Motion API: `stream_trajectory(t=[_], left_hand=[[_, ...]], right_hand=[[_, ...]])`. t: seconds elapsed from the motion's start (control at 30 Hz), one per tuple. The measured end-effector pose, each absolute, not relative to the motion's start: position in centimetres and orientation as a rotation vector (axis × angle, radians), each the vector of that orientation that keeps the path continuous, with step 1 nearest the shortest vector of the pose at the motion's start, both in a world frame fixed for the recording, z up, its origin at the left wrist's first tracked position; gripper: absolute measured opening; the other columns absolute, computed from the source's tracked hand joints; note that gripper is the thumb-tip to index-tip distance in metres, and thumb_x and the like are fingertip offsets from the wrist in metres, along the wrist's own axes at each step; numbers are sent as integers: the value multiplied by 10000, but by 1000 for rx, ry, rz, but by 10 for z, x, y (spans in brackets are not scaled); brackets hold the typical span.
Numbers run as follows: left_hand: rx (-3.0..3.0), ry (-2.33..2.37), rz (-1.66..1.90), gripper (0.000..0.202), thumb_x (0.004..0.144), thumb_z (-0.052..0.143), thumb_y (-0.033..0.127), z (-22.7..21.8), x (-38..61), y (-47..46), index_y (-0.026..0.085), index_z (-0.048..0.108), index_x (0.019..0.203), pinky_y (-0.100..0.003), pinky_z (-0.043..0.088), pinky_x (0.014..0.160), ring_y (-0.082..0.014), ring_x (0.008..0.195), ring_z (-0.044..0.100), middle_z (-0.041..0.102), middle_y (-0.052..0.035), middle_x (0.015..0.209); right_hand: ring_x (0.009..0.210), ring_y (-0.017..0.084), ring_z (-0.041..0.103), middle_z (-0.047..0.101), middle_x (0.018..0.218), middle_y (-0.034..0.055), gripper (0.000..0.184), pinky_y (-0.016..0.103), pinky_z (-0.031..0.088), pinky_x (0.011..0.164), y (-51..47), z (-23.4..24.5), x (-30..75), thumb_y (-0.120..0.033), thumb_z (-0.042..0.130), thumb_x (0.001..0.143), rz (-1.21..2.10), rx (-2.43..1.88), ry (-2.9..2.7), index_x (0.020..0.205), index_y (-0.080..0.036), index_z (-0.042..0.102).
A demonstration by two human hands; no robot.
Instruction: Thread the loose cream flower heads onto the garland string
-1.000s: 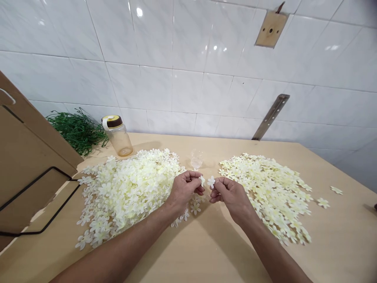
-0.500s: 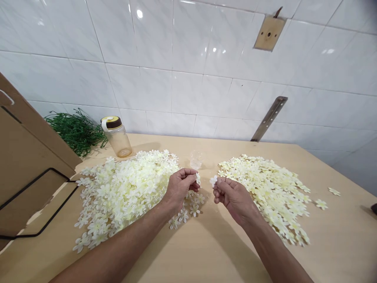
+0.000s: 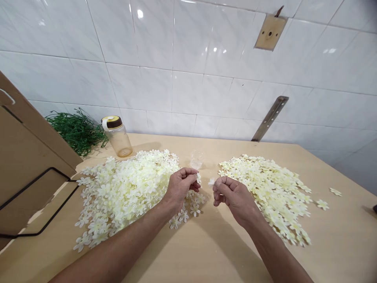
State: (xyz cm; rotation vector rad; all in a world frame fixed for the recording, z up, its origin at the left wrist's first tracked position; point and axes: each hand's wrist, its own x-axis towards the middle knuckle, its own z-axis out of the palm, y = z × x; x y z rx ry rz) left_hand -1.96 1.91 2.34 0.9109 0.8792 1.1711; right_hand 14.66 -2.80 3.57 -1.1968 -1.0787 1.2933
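My left hand (image 3: 183,188) is closed, thumb against fingers, on a pale artificial flower (image 3: 198,178) that shows past its fingertips. It is beside the right edge of a large heap of cream-white artificial flowers (image 3: 132,188). My right hand (image 3: 232,196) is pinched at the tips of a small white flower-shaped piece (image 3: 211,181), which looks blurred and faces the left hand. A small gap separates the two hands. Just behind them stands a clear plastic cup (image 3: 196,159). A flatter spread of pale yellow flowers (image 3: 273,188) lies right of my right hand.
At the back left stand a clear bottle (image 3: 118,137) with a brown and yellow lid and a bundle of green stems (image 3: 76,131). A cardboard box (image 3: 32,157) and black wire frame (image 3: 44,232) edge the left side. A tiled wall (image 3: 153,90) closes the back.
The white piece in my right hand has turned and shows less clearly, slightly further left. The right fingers have shifted a little around it. My left hand stays nearly still.
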Motion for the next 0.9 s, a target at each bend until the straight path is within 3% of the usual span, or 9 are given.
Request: stream_trajectory(t=[0.2, 0.33, 0.43, 0.57, 0.9], left_hand=[[927, 847, 1157, 165, 694, 690, 200, 25, -20, 20, 142, 651, 844, -275, 515, 553, -137, 549, 598, 599, 0, 601], [965, 841, 1090, 176, 692, 697, 207, 26, -18, 16, 135, 655, 847, -265, 498, 541, -139, 530, 595, 610, -11, 577], [1013, 844, 1036, 182, 710, 693, 221, 26, -16, 12, 127, 653, 860, -268, 491, 543, -144, 523, 595, 620, -23, 563], [1044, 824, 1022, 165, 717, 690, 215, 26, -13, 9, 125, 646, 849, -274, 497, 554, -143, 538, 596, 619, -22, 578], [958, 715, 980, 221, 716, 746, 256, 24, -15, 9, 125, 656, 870, -251, 481, 557, -127, 560, 595, 617, -18, 606]], right_hand=[[546, 135, 570, 617, 626, 13, 278, 288, 537, 543, -30, 36, 144, -434, 679, 802, 1270, -1236, -1159, 721, -173, 629], [574, 155, 592, 636, 645, 13, 338, 304, 556, 546, -30, 33, 142, -490, 716, 761, 1085, -1278, -1205, 893, -185, 657], [619, 172, 617, 678, 768, 50, 367, 302, 562, 534, -32, 29, 141, -483, 710, 770, 916, -1334, -1308, 980, -184, 670], [645, 183, 643, 705, 855, 67, 276, 294, 562, 538, -33, 27, 140, -451, 652, 828, 732, -1417, -1475, 939, -206, 713], [519, 159, 617, 642, 640, 19, 317, 281, 534, 530, -34, 33, 141, -506, 616, 838, 888, -1425, -1399, 847, -194, 675]])
